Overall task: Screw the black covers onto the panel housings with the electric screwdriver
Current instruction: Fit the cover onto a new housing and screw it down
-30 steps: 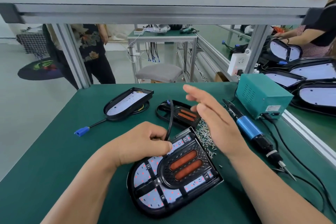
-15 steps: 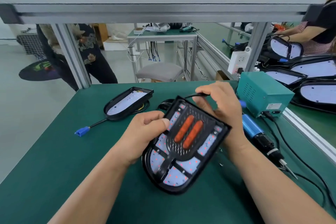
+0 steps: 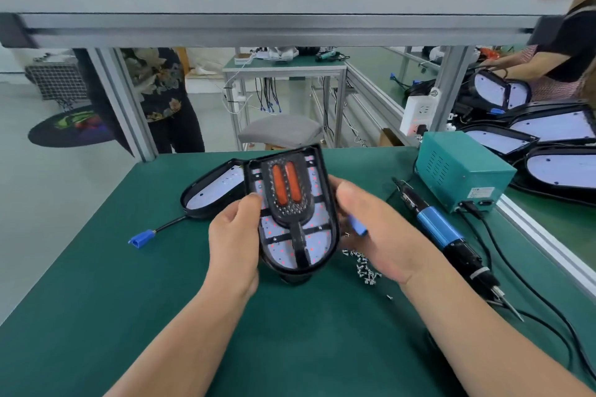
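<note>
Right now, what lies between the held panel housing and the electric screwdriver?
In the head view: the right hand gripping the panel housing, a blue connector by its fingers, and loose screws on the mat.

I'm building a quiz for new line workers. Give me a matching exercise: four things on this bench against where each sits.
Things:
1 electric screwdriver
2 loose screws
3 panel housing
4 teal power box

Places:
A held between left hand and right hand
B far right edge of the green mat
C lying on the mat, tip toward the camera
D scattered on the mat by the right wrist

Pairs: 1-C, 2-D, 3-A, 4-B
</note>
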